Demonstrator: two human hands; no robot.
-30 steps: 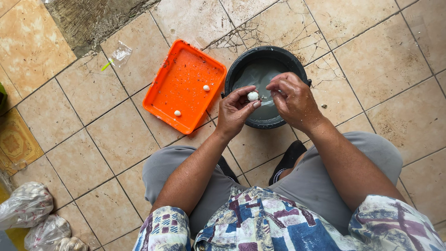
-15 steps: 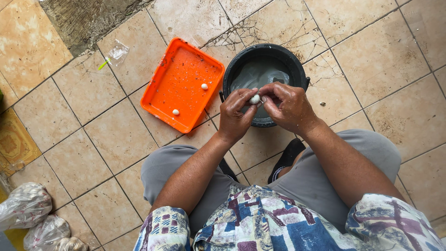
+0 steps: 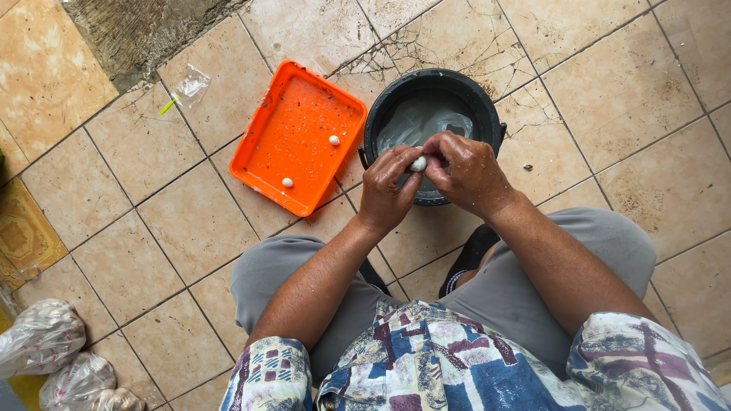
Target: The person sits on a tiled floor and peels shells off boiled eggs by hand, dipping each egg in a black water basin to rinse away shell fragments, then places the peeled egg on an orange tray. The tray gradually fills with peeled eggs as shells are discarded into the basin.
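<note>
My left hand point(image 3: 388, 186) and my right hand point(image 3: 466, 171) meet over the near rim of a black bucket point(image 3: 480, 99) holding cloudy water. Between the fingertips of both hands sits a small white ball point(image 3: 419, 163). An orange tray point(image 3: 297, 137) lies on the tiled floor to the left of the bucket, with two small white balls point(image 3: 333, 140) point(image 3: 287, 183) on it. I am squatting, my knees in grey trousers below the hands.
A clear plastic wrapper point(image 3: 189, 84) with a green bit lies on the tiles beyond the tray. Knotted plastic bags point(image 3: 46, 335) sit at the lower left. A rough concrete patch point(image 3: 145, 30) is at the top left. A dark sandal point(image 3: 472, 255) shows between my legs.
My right hand has closed in on the white ball, so both hands now pinch it together over the bucket's near rim. The tray and bucket have stayed put.
</note>
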